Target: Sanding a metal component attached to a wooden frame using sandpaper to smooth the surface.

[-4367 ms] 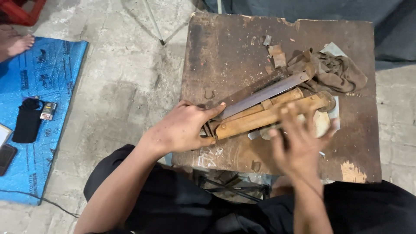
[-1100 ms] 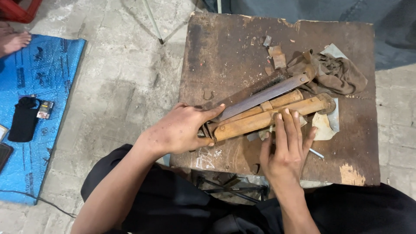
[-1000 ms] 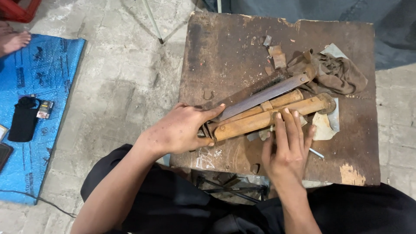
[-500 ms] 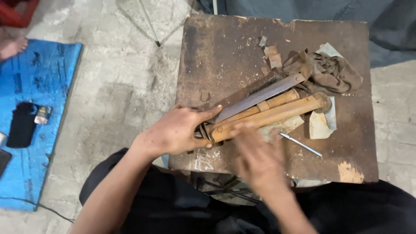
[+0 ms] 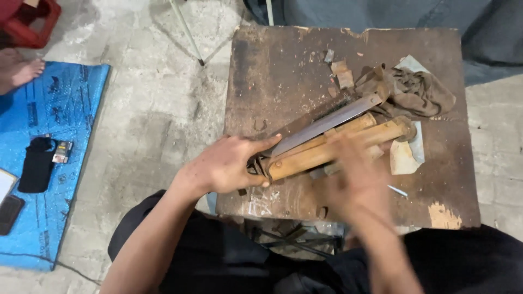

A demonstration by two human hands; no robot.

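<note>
L hand (image 5: pixel 229 166) grip round wooden clamp (image 5: pixel 332 149) w/ blade (image 5: pixel 327 124) inside

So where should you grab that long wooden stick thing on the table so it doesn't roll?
Probably at its near end, coming from the left side, the way the left hand wraps it now. The wooden cylinder is round and lies slanted across the table, with the flat metal blade resting along its top, so the bare end below the blade looks like the safest grip.
</note>
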